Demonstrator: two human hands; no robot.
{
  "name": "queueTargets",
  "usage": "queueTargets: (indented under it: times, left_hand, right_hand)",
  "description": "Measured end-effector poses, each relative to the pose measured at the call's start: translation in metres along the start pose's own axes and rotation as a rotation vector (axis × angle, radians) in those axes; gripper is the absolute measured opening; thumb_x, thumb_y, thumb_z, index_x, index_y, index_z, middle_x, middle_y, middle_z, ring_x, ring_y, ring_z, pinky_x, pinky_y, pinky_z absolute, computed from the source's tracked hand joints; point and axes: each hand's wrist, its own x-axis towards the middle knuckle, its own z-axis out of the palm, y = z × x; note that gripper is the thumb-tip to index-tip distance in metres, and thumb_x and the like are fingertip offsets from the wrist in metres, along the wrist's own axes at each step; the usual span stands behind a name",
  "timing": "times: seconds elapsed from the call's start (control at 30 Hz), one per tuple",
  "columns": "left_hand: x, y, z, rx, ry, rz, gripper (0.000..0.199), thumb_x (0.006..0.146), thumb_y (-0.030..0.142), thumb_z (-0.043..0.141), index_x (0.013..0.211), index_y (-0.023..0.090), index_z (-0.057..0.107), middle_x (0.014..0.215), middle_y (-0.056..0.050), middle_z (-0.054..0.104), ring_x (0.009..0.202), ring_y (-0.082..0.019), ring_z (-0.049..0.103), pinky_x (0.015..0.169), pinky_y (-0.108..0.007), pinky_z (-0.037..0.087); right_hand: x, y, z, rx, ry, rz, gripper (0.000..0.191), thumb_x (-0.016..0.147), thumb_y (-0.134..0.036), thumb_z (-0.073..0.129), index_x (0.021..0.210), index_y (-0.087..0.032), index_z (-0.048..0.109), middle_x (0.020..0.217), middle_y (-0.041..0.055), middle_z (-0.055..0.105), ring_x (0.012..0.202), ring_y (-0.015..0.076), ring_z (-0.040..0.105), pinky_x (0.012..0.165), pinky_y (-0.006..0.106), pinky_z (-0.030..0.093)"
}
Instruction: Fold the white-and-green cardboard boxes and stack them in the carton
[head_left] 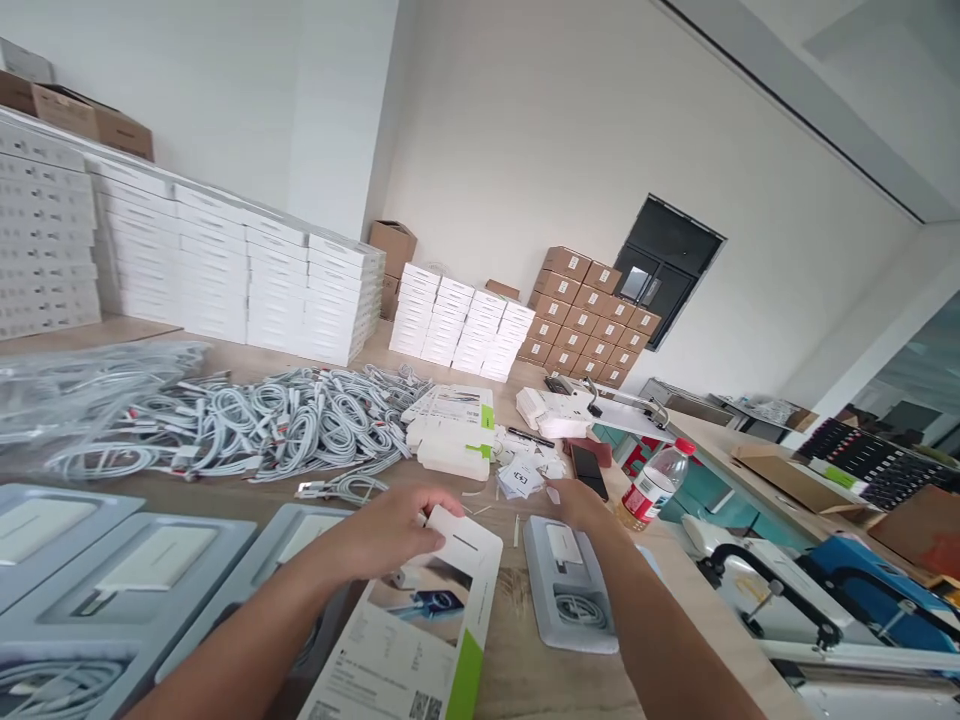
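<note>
My left hand grips the white upper end of a printed retail box, which has a green stripe and a product photo. The box lies tilted across the wooden table's near edge. My right hand is open, its fingers curled just above the top of a grey moulded tray. That tray holds a white charger and a coiled white cable. Several more grey trays lie to the left, under and beyond my left forearm.
A large heap of bagged white cables covers the table ahead. Nearby are white adapters, papers, a black phone and a water bottle. A white-and-blue machine stands at right. Stacked white boxes and brown cartons line the back.
</note>
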Motion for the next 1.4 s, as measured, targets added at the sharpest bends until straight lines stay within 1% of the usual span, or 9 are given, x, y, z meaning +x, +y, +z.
queueTargets:
  times: [0.2, 0.3, 0.4, 0.5, 0.6, 0.7, 0.9, 1.17, 1.4]
  left_hand:
    - [0.002, -0.008, 0.002, -0.013, -0.013, 0.052, 0.035, 0.069, 0.036, 0.063, 0.1, 0.024, 0.075, 0.083, -0.002, 0.062, 0.055, -0.014, 0.049, 0.052, -0.025, 0.035]
    - [0.002, -0.011, 0.004, -0.042, -0.02, 0.049, 0.032, 0.072, 0.04, 0.062, 0.095, 0.022, 0.074, 0.066, 0.001, 0.051, 0.05, -0.014, 0.043, 0.047, -0.024, 0.031]
    - [0.003, -0.012, 0.006, -0.06, -0.021, 0.108, 0.035, 0.079, 0.05, 0.057, 0.082, 0.019, 0.073, 0.065, -0.001, 0.05, 0.053, -0.015, 0.043, 0.048, -0.024, 0.03]
    - [0.002, -0.011, 0.006, -0.079, 0.023, 0.125, 0.051, 0.084, 0.063, 0.048, 0.075, 0.019, 0.073, 0.063, -0.001, 0.049, 0.056, -0.017, 0.044, 0.05, -0.024, 0.029]
    - [0.002, -0.007, 0.005, -0.077, 0.053, 0.074, 0.06, 0.085, 0.068, 0.042, 0.077, 0.019, 0.074, 0.055, 0.002, 0.04, 0.052, -0.016, 0.042, 0.051, -0.026, 0.026]
    - [0.002, -0.004, 0.005, -0.056, 0.046, 0.083, 0.052, 0.087, 0.063, 0.045, 0.071, 0.019, 0.068, 0.057, 0.003, 0.037, 0.053, -0.016, 0.04, 0.052, -0.027, 0.023]
    - [0.004, -0.002, 0.009, 0.091, 0.014, 0.129, 0.04, 0.088, 0.041, 0.046, 0.059, 0.021, 0.026, 0.061, 0.004, 0.023, 0.054, -0.013, 0.026, 0.052, -0.029, 0.017]
    - [0.002, -0.001, 0.012, 0.157, 0.036, 0.154, 0.036, 0.083, 0.031, 0.047, 0.059, 0.02, 0.022, 0.057, 0.004, 0.02, 0.051, -0.011, 0.019, 0.049, -0.03, 0.014]
    - [0.003, -0.004, 0.016, 0.172, 0.024, 0.199, 0.034, 0.081, 0.026, 0.047, 0.059, 0.021, 0.021, 0.057, 0.005, 0.018, 0.051, -0.011, 0.018, 0.048, -0.03, 0.014]
  right_hand:
    - [0.002, 0.013, -0.011, -0.029, 0.027, 0.058, 0.025, 0.073, -0.007, 0.061, 0.088, -0.021, 0.076, 0.097, 0.0118, 0.074, 0.099, 0.0275, 0.067, 0.088, 0.038, 0.048]
    - [-0.005, 0.011, -0.027, 0.019, 0.147, 0.088, 0.028, 0.083, -0.013, 0.052, 0.098, -0.018, 0.075, 0.097, 0.0164, 0.073, 0.098, 0.0314, 0.068, 0.086, 0.044, 0.048]
    - [-0.012, -0.013, -0.039, 0.136, 0.26, 0.013, 0.037, 0.095, -0.026, 0.038, 0.116, -0.02, 0.068, 0.105, 0.0131, 0.072, 0.096, 0.0256, 0.067, 0.085, 0.039, 0.051]
    - [-0.019, -0.057, -0.032, 0.599, 0.286, -0.152, 0.043, 0.093, -0.046, 0.045, 0.122, -0.019, 0.061, 0.09, 0.0065, 0.071, 0.074, 0.02, 0.066, 0.07, 0.034, 0.053]
    - [-0.032, -0.102, -0.012, 1.188, 0.166, -0.258, 0.05, 0.076, -0.053, 0.07, 0.113, -0.021, 0.06, 0.064, -0.0039, 0.062, 0.054, 0.014, 0.055, 0.057, 0.029, 0.049]
    - [-0.049, -0.129, 0.007, 1.375, 0.028, -0.275, 0.042, 0.069, -0.05, 0.079, 0.094, -0.023, 0.058, 0.052, -0.0095, 0.052, 0.047, 0.0101, 0.049, 0.052, 0.024, 0.043]
    - [-0.066, -0.126, 0.018, 1.35, 0.009, -0.321, 0.03, 0.075, -0.046, 0.074, 0.089, -0.021, 0.067, 0.069, -0.0016, 0.065, 0.063, 0.0126, 0.058, 0.063, 0.027, 0.048]
    - [-0.07, -0.112, 0.012, 1.013, 0.147, -0.422, 0.013, 0.082, -0.031, 0.069, 0.091, -0.024, 0.075, 0.089, 0.0038, 0.075, 0.078, 0.0183, 0.065, 0.074, 0.031, 0.051]
    - [-0.07, -0.113, 0.012, 0.927, 0.224, -0.486, 0.009, 0.079, -0.022, 0.07, 0.087, -0.024, 0.076, 0.083, 0.0019, 0.076, 0.072, 0.0165, 0.066, 0.069, 0.029, 0.052]
